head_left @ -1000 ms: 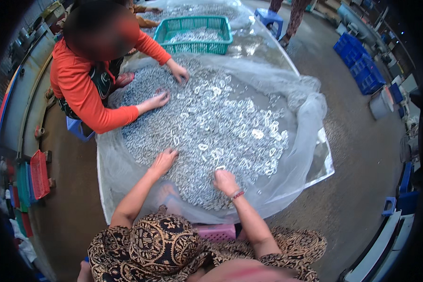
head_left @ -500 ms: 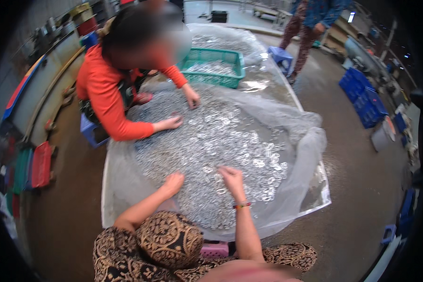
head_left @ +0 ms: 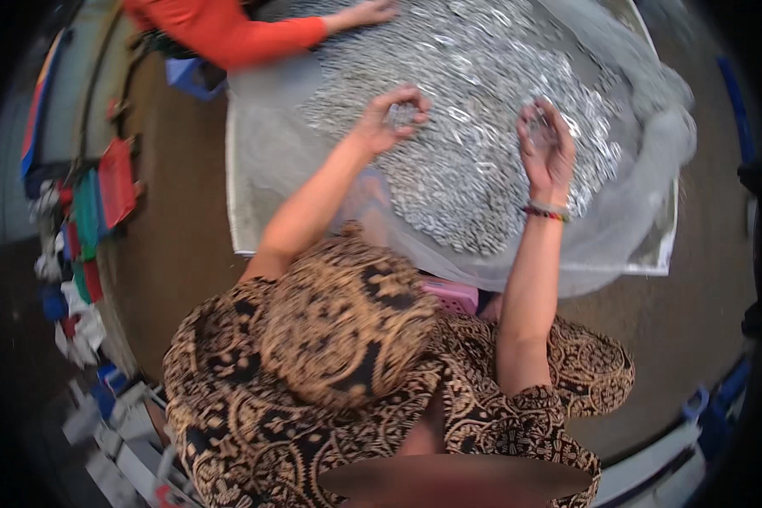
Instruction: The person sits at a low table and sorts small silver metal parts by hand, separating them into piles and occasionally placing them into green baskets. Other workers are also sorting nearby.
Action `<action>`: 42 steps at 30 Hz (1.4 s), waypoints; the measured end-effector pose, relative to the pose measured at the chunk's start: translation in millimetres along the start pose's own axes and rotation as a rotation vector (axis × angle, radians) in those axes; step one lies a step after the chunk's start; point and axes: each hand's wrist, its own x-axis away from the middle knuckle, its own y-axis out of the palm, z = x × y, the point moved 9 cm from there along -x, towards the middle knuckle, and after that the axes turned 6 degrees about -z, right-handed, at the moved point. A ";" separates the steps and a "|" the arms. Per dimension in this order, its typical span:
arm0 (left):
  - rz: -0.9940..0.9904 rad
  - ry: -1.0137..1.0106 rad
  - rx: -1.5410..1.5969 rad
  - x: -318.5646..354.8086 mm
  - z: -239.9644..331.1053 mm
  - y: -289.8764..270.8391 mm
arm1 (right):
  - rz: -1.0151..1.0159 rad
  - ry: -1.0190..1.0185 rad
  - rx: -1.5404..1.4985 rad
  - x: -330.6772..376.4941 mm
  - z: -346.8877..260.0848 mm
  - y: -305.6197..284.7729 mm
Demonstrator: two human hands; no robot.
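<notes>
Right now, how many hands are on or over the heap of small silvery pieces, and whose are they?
Wearer's hands: 2, the left hand and the right hand, both raised over the heap of silvery pieces, pinching some.
Co-worker's hands: 1, the orange-sleeved hand resting on the heap.
Total: 3 hands.

You see: small pieces (head_left: 483, 169) – shiny silvery metal | sheet (head_left: 635, 229) – thin translucent glossy plastic | stool (head_left: 453, 296) – pink plastic

Left hand (head_left: 387, 118) & right hand (head_left: 546, 148) raised, each cupping small silvery fish (head_left: 474, 161) above heap on clear plastic sheet (head_left: 262, 161) over tabletop; co-worker's orange sleeve (head_left: 229, 30) opp.
</notes>
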 end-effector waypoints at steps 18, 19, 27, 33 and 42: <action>-0.224 -0.138 -0.762 -17.3 -34.0 24.2 | 0.377 0.302 0.658 -2.8 24.4 -40.6; -0.084 -0.288 -0.399 -15.4 -34.2 5.5 | 0.306 0.254 0.627 -7.1 24.1 -38.9; 0.094 0.063 0.146 -22.0 21.3 -18.2 | 0.066 0.513 1.525 1.5 48.9 -78.0; -0.259 -0.139 -0.838 -85.2 -20.4 25.5 | 0.029 0.162 2.133 -0.2 59.8 -86.4; -0.315 -0.203 -1.124 -68.7 -63.5 29.9 | 0.204 0.229 0.752 -2.0 37.1 -47.0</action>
